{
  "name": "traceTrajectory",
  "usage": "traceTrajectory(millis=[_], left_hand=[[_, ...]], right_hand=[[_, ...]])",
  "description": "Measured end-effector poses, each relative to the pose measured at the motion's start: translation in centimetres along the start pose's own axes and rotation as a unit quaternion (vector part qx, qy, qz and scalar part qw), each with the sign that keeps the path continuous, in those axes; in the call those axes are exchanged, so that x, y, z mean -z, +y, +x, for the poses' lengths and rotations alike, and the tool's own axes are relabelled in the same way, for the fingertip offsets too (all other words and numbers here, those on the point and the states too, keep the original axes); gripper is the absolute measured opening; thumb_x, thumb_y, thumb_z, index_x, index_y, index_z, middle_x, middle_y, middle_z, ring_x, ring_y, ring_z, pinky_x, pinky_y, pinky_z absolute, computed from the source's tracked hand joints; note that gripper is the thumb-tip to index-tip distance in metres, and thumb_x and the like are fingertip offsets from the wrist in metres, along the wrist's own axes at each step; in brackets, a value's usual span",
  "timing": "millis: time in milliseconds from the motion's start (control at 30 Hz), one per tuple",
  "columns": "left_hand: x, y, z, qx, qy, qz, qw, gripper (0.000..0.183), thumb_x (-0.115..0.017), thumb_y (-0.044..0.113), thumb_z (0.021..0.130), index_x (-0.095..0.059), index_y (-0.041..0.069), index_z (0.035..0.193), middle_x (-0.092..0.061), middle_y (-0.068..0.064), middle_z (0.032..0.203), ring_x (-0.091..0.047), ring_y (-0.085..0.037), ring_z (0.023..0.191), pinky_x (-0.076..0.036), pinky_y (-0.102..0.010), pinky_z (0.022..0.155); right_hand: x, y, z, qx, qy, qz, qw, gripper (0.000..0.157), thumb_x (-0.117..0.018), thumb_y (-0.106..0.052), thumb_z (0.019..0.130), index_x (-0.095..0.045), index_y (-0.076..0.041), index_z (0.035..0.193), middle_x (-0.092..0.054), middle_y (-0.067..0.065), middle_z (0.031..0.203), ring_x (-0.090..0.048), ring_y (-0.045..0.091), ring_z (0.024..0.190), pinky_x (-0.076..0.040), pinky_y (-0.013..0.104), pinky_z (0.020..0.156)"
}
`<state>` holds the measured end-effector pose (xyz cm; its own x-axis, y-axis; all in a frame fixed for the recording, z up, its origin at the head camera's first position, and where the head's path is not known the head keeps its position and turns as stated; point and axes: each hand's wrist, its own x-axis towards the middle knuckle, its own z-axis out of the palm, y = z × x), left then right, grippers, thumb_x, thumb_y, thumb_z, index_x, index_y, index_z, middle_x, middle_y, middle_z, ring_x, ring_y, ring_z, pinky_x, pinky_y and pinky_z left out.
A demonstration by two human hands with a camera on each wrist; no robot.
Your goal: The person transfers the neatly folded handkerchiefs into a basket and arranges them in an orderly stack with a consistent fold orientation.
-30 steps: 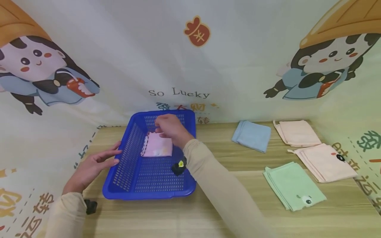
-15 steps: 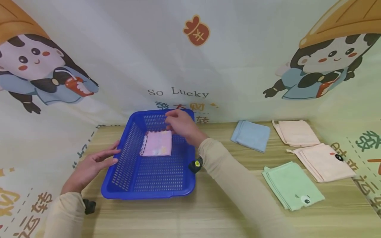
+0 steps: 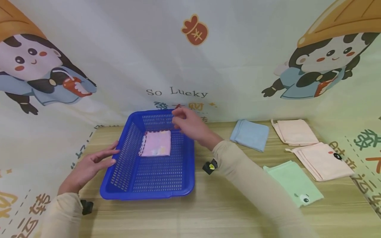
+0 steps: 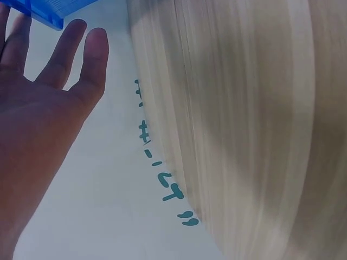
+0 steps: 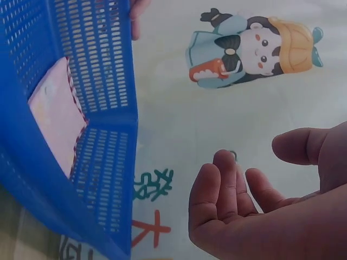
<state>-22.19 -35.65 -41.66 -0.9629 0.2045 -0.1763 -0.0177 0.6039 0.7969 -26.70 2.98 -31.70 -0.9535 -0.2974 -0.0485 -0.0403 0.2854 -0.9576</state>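
A blue plastic basket [image 3: 148,195] with slotted walls stands on the wooden table, left of centre in the head view. Inside, toward its back, lies a folded pink cloth [image 3: 156,144] with a dark-and-white patterned edge. My left hand [image 3: 90,168] is at the basket's left rim, its extended fingertips right at the edge. Over the back right corner of the basket hovers my right hand [image 3: 193,125]. Its fingers are loosely bent and hold nothing; the right wrist view shows a gap between thumb [image 5: 298,146] and fingertips.
On the right of the table [image 3: 226,205] lie a folded blue cloth [image 3: 251,135], two folded peach cloths, one farther back [image 3: 297,132] and one nearer [image 3: 324,162], and a green cloth [image 3: 294,181], partly behind the right sleeve. A printed curtain [image 3: 238,66] rises behind.
My right hand has moved from over the pink cloth rightward to the basket's back right corner, uncovering the cloth. The left hand stays at the rim.
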Motion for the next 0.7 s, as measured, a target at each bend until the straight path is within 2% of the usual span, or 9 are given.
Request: traceTrajectory(millis=[233,433,533,700], left_hand=[[-0.2,-0.1,0.0,-0.001,0.007,-0.005,1.0000,0.057,-0.063,0.050,0.098,-0.056,0.021,0.147,-0.021,0.018,0.169,-0.010,-0.034,0.160,-0.020,-0.075,0.117],[-0.2,-0.2,0.1,-0.004,0.005,-0.011,0.9999,0.056,-0.061,0.050,0.099,-0.055,0.022,0.147,-0.022,0.022,0.168,-0.010,-0.032,0.161,-0.019,-0.074,0.118],[0.1,-0.2,0.1,-0.003,0.002,-0.013,0.9999,0.055,-0.062,0.049,0.099,-0.055,0.021,0.147,-0.022,0.021,0.168,-0.011,-0.032,0.160,-0.019,-0.074,0.118],[0.1,-0.2,0.2,-0.010,-0.013,-0.031,0.9994,0.053,-0.062,0.044,0.101,-0.055,0.018,0.147,-0.021,0.017,0.170,-0.009,-0.034,0.160,-0.016,-0.076,0.117]], right_hand=[[3.1,0.8,-0.2,-0.002,0.021,0.007,1.000,0.036,-0.053,-0.023,0.104,-0.054,-0.011,0.138,-0.063,0.011,0.130,-0.065,0.026,0.112,-0.056,0.044,0.099],[5.9,1.9,-0.5,-0.011,0.024,0.028,0.999,0.041,-0.052,-0.023,0.105,-0.050,-0.005,0.142,-0.061,0.014,0.136,-0.062,0.032,0.120,-0.055,0.043,0.101],[7.0,2.3,-0.7,-0.016,0.025,0.041,0.999,0.040,-0.052,-0.022,0.105,-0.050,-0.004,0.141,-0.059,0.015,0.139,-0.061,0.035,0.124,-0.053,0.047,0.104],[8.9,3.0,-1.6,-0.031,0.029,0.038,0.998,0.040,-0.052,-0.022,0.105,-0.049,-0.006,0.142,-0.054,0.013,0.146,-0.060,0.033,0.125,-0.051,0.046,0.107]])
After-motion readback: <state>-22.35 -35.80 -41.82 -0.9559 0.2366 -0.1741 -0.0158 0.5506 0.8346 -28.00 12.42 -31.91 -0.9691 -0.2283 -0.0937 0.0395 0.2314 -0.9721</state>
